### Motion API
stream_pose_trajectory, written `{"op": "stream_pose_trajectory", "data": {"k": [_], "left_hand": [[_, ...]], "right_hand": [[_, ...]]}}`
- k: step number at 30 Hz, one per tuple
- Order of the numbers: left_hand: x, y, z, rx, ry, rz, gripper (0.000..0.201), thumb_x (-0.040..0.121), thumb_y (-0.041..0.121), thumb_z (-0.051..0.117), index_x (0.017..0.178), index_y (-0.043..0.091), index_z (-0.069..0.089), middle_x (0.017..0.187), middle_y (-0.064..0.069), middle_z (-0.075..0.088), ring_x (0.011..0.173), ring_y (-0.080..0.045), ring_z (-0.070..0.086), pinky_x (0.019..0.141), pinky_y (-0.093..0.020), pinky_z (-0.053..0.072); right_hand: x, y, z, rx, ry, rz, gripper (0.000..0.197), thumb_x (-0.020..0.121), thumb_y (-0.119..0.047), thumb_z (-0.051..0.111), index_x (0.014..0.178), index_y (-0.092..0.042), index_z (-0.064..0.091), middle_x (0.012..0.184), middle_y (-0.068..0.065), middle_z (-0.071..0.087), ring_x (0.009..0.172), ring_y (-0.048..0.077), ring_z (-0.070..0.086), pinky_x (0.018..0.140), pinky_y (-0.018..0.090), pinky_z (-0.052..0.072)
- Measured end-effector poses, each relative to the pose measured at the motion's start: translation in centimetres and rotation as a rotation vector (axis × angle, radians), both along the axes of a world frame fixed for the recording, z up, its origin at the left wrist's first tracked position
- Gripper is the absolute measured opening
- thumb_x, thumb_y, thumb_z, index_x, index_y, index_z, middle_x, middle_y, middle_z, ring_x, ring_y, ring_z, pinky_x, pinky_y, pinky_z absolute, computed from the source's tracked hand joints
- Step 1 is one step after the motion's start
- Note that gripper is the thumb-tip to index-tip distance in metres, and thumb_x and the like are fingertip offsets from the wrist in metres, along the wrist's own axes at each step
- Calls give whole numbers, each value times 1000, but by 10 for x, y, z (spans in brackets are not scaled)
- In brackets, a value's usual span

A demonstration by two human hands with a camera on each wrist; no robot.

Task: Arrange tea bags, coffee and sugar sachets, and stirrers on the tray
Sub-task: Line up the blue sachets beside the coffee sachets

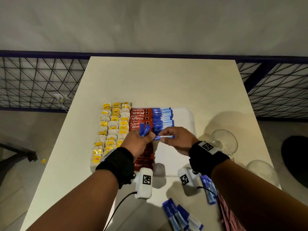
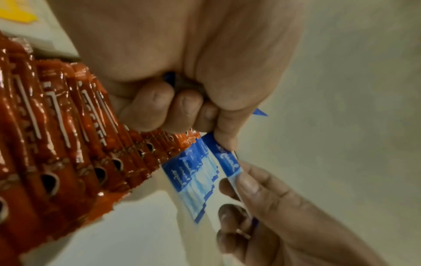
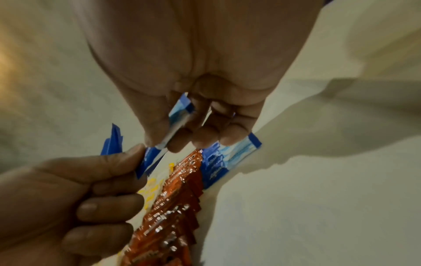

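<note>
Passing a sugar sachet (image 1: 164, 137) across
My left hand (image 1: 140, 144) clutches spares (image 1: 144, 130); my right hand (image 1: 178, 139) pinches one, ready for the row (image 1: 162, 117) just beyond.

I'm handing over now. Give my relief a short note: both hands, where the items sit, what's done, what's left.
Left hand: grips a bundle of blue sachets.
Right hand: pinches one blue sachet that the left fingers also touch, above the tray.
Done: tea bags in rows, red coffee sachets in a column, blue column started.
Left: extend the blue column; loose blue sachets lie on the table's near edge. No stirrers visible.
</note>
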State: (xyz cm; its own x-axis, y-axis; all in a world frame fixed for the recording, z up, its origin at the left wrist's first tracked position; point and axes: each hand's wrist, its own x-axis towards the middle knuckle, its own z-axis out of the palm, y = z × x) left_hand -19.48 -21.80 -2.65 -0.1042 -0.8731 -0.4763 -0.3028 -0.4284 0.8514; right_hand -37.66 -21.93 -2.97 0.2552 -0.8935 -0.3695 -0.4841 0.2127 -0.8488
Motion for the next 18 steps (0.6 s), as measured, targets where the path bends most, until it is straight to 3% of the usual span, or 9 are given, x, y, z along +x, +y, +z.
{"op": "stream_pose_trajectory", "data": {"k": [4, 8, 10, 13, 16, 18], "left_hand": [[-6, -2, -7, -82, -158, -101, 22, 93, 19, 60, 80, 2, 63, 57, 3, 47, 52, -13, 38, 54, -27, 32], [-6, -11, -7, -123, -284, -53, 32, 93, 26, 61, 64, 18, 52, 60, 1, 47, 57, -16, 42, 59, -29, 32], [2, -14, -6, -128, -308, 28, 38, 93, 28, 61, 60, 21, 43, 58, 0, 43, 57, -18, 39, 59, -30, 31], [18, -14, -5, -114, -294, 91, 39, 93, 28, 62, 60, 20, 41, 56, 1, 39, 54, -18, 35, 56, -31, 29], [29, -9, -7, -105, -319, 93, 29, 93, 30, 60, 75, 8, 58, 62, -3, 48, 60, -20, 42, 57, -30, 34], [35, -6, -11, -108, -316, 104, 29, 93, 32, 61, 86, 4, 63, 73, -10, 60, 70, -29, 53, 66, -34, 43]], "right_hand": [[-2, -3, 5, -157, 390, 164, 22, 91, -30, 62, 109, -22, 71, 107, -4, 66, 98, 12, 56, 76, 20, 34], [-5, -16, -6, -163, 594, 241, 24, 93, -31, 57, 113, -24, 69, 118, -2, 65, 110, 18, 56, 91, 27, 41], [-8, -21, -15, -119, 643, 236, 21, 91, -33, 58, 108, -27, 69, 114, -5, 65, 108, 18, 57, 92, 30, 44], [-9, -24, -23, -97, 643, 247, 13, 89, -32, 61, 100, -28, 66, 102, -8, 65, 98, 15, 58, 83, 27, 44], [-6, -26, -30, -110, 643, 278, 12, 89, -30, 61, 99, -25, 65, 100, -6, 65, 92, 14, 56, 78, 25, 41], [-4, -27, -33, -129, 646, 282, 11, 89, -30, 61, 98, -25, 66, 100, -4, 66, 95, 17, 59, 81, 28, 45]]}}
